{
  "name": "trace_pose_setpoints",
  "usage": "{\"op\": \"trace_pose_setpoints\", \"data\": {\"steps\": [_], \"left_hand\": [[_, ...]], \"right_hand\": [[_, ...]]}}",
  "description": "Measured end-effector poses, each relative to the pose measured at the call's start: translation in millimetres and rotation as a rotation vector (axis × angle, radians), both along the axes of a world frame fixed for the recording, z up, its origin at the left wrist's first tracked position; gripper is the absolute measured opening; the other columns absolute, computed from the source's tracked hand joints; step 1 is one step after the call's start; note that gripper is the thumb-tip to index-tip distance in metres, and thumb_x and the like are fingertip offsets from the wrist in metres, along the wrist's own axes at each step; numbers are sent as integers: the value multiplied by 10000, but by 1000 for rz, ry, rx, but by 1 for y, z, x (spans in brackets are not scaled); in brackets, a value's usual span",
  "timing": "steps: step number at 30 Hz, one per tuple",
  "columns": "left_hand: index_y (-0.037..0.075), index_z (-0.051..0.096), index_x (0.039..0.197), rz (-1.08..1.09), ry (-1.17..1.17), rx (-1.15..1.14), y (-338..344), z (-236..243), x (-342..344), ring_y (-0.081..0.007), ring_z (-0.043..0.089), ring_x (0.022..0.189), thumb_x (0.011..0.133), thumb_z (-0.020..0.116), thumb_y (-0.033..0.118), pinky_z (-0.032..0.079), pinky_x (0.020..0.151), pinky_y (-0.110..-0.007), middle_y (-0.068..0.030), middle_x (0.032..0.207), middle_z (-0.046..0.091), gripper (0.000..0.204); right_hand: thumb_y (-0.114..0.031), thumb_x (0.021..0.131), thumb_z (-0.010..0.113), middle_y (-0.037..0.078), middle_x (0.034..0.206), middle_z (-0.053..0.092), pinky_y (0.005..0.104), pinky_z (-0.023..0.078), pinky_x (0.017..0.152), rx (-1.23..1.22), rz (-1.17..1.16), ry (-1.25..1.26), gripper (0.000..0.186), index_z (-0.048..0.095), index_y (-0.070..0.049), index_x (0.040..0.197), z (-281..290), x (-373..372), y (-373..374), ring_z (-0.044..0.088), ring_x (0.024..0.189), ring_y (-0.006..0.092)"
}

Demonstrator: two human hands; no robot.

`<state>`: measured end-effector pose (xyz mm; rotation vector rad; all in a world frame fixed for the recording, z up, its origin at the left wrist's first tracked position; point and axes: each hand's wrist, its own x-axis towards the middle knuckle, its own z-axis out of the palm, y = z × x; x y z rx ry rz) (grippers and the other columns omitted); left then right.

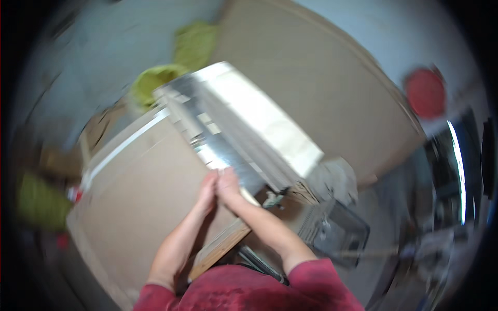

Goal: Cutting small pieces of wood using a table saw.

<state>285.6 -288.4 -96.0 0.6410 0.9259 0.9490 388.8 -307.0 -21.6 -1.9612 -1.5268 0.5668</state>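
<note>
My left hand [208,185] and my right hand [227,182] meet side by side where a cardboard-covered tabletop [145,192] borders a shiny metal plate [236,158]. Both look closed, with the fingers drawn in; blur hides whatever they may hold. Several small pale blocks [208,123] lie on the plate beyond my hands. Along the plate's right side runs a long box-like piece with a bright cream top [259,114].
A large brown cardboard sheet [316,78] spreads at the far right, near a red round object [425,93]. Yellow-green sacks [194,44] are at the back. A grey plastic crate [337,230] stands right of my right forearm. A wooden edge [220,251] borders the tabletop near my body.
</note>
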Motion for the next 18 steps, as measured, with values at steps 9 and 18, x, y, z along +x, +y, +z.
{"op": "trace_pose_setpoints", "data": {"steps": [9, 18], "left_hand": [[-31, 514, 1630, -140, 69, 39, 22, 56, 21, -216, 526, 1500, 1165, 594, 364, 371, 1281, -353, -129, 1609, 604, 615], [-2, 569, 1594, -129, 51, 53, 50, 37, 9, -188, 566, 1438, 1159, 598, 355, 408, 1236, -332, -99, 1542, 645, 563]], "right_hand": [[-162, 1056, 590, 189, 1131, 662, 489, 525, 993, 4, 44, -480, 347, 673, 16, 1343, -16, 22, 20, 605, 1136, 374], [-115, 999, 653, 229, 1189, 631, 503, 522, 1054, 46, 25, -373, 232, 658, 42, 1170, -33, 8, 46, 609, 1180, 417]]}}
